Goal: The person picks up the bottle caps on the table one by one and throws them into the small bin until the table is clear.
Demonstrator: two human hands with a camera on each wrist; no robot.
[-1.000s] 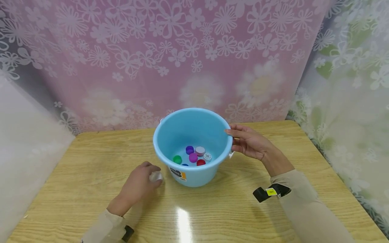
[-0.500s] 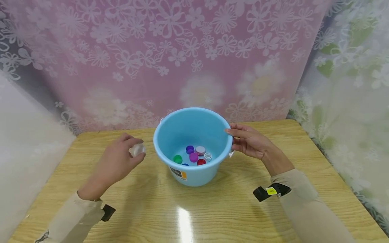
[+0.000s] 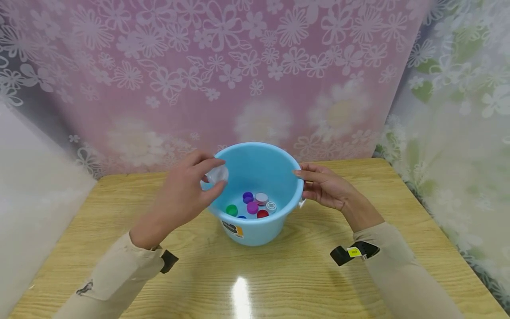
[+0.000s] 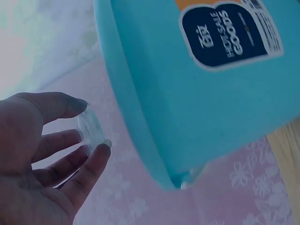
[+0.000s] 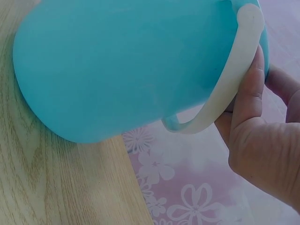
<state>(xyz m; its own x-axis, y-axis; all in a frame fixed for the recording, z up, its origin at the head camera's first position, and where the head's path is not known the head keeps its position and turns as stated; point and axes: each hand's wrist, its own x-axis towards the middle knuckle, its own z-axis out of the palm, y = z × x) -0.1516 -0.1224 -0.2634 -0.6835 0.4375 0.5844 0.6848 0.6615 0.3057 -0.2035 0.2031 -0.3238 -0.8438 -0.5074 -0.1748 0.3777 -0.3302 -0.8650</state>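
Note:
My left hand [image 3: 179,195] pinches a clear ribbed bottle cap [image 3: 219,175] between thumb and fingertips, at the left rim of a light blue bucket [image 3: 255,234]. In the left wrist view the cap [image 4: 90,127] is apart from the bucket wall. The right hand [image 3: 328,186] grips the bucket's right rim, thumb on top and fingers outside, beside the white handle [image 5: 222,86]. On the bucket's floor lie several caps, among them a purple cap [image 3: 248,197], a magenta cap [image 3: 253,208], a green cap [image 3: 231,210] and a red cap [image 3: 262,214]. A blue one is mostly hidden by the front rim.
The bucket stands upright on a wooden table [image 3: 318,283]. A pink flowered curtain [image 3: 255,102] hangs behind the table's far edge, and pale curtains hang at both sides. Each wrist wears a black strap.
With the clear cap, my left hand first rose leftward from beside the bucket's base, then came right and up to the rim. The right hand and the bucket stay in place.

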